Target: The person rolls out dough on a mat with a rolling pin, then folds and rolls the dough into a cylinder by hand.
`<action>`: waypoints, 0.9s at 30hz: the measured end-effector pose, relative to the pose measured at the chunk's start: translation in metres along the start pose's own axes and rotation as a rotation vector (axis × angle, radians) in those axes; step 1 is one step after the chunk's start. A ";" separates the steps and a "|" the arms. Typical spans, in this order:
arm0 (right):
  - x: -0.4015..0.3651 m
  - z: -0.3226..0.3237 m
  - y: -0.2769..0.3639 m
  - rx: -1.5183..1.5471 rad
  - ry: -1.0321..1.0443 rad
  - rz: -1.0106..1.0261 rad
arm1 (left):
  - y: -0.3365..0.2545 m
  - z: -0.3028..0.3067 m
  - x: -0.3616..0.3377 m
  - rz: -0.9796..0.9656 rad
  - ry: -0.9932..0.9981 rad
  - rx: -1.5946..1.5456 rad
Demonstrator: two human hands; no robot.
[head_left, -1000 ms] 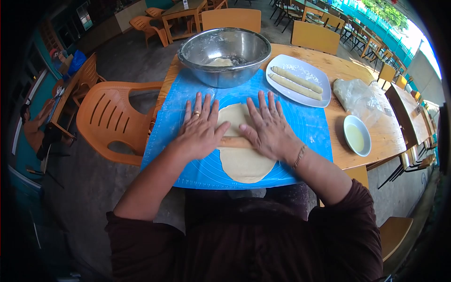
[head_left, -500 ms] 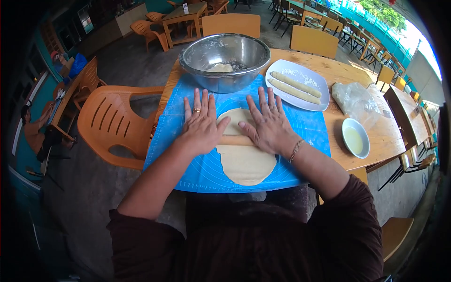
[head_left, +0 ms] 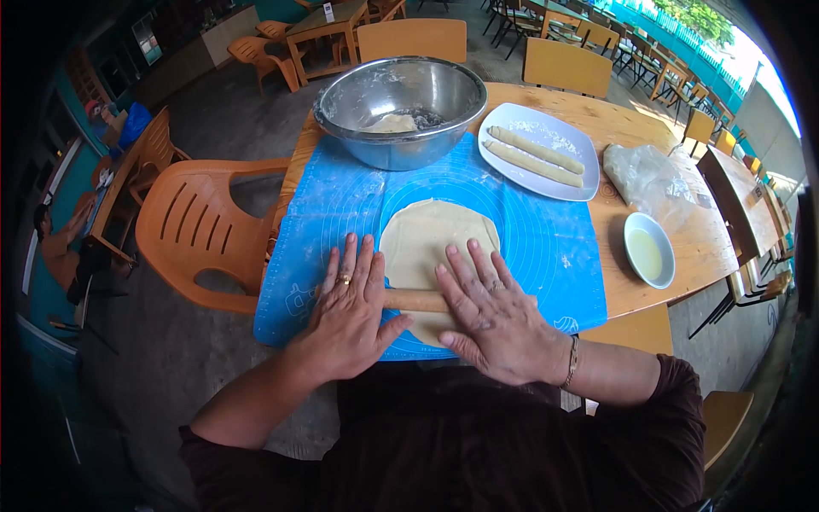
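Observation:
A flattened sheet of pale dough (head_left: 437,239) lies on a blue silicone mat (head_left: 559,264) printed with circles. Across its near part rests a wooden rolling pin (head_left: 415,299). My left hand (head_left: 350,320) lies over the pin's left end, fingers stretched out and pointing away from me. Over the right end is my right hand (head_left: 499,328), palm down with fingers spread. Both hands press flat on the pin rather than wrapping round it, and they cover its ends.
A steel bowl (head_left: 397,152) holding some dough stands behind the mat. To its right, a white plate (head_left: 573,139) carries two dough strips (head_left: 537,153). Further right are a plastic bag (head_left: 644,175) and a small bowl (head_left: 652,224) of yellowish liquid. An orange chair (head_left: 200,213) stands left; a person (head_left: 61,247) sits beyond.
Both hands have moved towards me with the rolling pin, from the middle of the dough to its near part. More of the dough's far side now shows.

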State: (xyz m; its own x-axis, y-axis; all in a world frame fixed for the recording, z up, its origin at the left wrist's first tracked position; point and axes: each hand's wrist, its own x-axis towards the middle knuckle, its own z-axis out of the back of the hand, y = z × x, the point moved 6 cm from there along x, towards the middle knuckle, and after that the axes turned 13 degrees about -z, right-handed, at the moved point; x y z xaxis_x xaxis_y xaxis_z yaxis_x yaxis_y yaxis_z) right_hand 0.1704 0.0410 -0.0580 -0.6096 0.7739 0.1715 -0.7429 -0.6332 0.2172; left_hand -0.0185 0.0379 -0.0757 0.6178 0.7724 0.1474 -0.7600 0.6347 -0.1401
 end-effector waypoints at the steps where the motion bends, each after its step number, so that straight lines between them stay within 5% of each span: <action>1: 0.010 -0.002 -0.006 -0.002 0.000 0.003 | 0.007 0.001 0.010 0.028 0.018 0.041; 5: 0.082 -0.009 -0.054 -0.212 -0.208 -0.260 | 0.055 -0.002 0.069 0.204 0.041 0.037; 11: 0.098 -0.019 -0.075 -0.103 -0.106 -0.352 | 0.072 -0.001 0.081 0.341 0.001 0.000; 13: 0.073 -0.016 -0.059 -0.072 -0.106 -0.278 | 0.044 -0.001 0.063 0.195 0.107 0.060; 18: 0.012 0.000 -0.021 0.018 -0.053 -0.050 | -0.012 0.002 0.006 -0.054 0.004 0.007; 21: 0.011 -0.003 -0.020 0.001 -0.046 -0.007 | -0.004 0.001 0.014 -0.040 0.009 0.082; 27: 0.107 -0.016 -0.075 -0.200 -0.147 -0.274 | 0.071 -0.003 0.085 0.321 0.044 0.080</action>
State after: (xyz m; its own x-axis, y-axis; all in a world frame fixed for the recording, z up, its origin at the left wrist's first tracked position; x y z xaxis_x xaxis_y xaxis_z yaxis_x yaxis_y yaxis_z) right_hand 0.1565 0.1710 -0.0710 -0.3449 0.8982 0.2725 -0.9214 -0.3794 0.0844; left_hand -0.0196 0.1489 -0.0759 0.3507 0.9342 0.0655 -0.9298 0.3557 -0.0949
